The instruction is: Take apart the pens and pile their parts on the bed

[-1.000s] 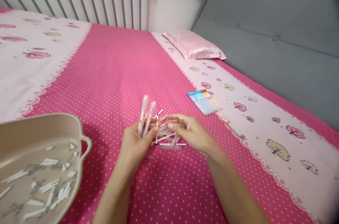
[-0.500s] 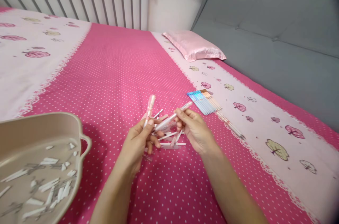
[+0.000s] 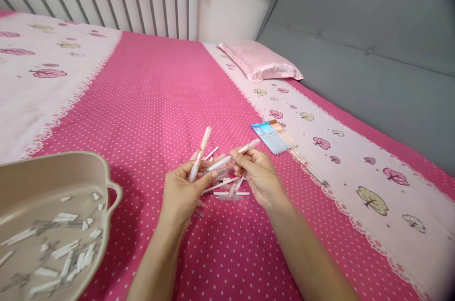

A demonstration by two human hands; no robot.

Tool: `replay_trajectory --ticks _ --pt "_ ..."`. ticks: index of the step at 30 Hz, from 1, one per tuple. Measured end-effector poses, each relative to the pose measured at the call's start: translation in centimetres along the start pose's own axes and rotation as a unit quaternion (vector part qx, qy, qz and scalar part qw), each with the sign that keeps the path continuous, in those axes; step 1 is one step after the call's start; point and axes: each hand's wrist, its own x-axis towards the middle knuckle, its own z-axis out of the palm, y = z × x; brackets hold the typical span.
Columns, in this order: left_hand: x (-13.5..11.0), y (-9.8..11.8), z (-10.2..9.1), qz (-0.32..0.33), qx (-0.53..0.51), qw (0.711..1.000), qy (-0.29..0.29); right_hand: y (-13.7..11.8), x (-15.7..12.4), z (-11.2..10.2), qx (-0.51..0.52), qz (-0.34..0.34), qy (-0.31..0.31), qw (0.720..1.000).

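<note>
My left hand (image 3: 181,187) is closed on a pale pink patterned pen (image 3: 201,151), which leans upward between the fingers. My right hand (image 3: 256,173) pinches a second whitish pen barrel (image 3: 221,163) that slants down to the left, its lower end close to the left thumb. Under and between the hands lies a loose pile of white refill sticks (image 3: 232,193) and clear pinkish pen caps (image 3: 229,198). The left fingers hide part of this pile.
At left stands a beige basin (image 3: 106,163) holding many small white and grey pieces. To the right, blue and peach pens (image 3: 273,137) lie in a row beside patterned pens (image 3: 309,168). A pink pillow (image 3: 261,61) lies by the grey headboard (image 3: 355,35).
The left hand has turned and its fingers have drawn in, with its pen now showing more of its length. The right hand has shifted slightly left along its pen.
</note>
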Motion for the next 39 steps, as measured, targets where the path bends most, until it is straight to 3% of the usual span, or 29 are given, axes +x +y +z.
replay_trajectory --ticks 11,19,23,31,39 --pt "0.1 -0.8 0.0 0.071 0.134 0.988 -0.022 0.2 0.6 -0.5 -0.071 -0.039 0.003 0.997" --pt "0.0 -0.7 0.1 0.001 0.011 0.997 -0.078 -0.3 0.2 -0.6 -0.043 -0.071 -0.080 0.993" --pt "-0.1 -0.3 0.0 -0.037 -0.017 0.998 -0.056 -0.5 0.0 -0.7 -0.034 -0.052 -0.121 0.991" --pt "0.2 -0.2 -0.6 0.059 -0.075 0.995 -0.013 -0.5 0.8 -1.4 0.054 -0.030 -0.071 0.996" --pt "0.1 -0.5 -0.1 0.067 -0.045 0.996 -0.022 -0.5 0.6 -1.1 0.060 0.002 -0.052 0.997"
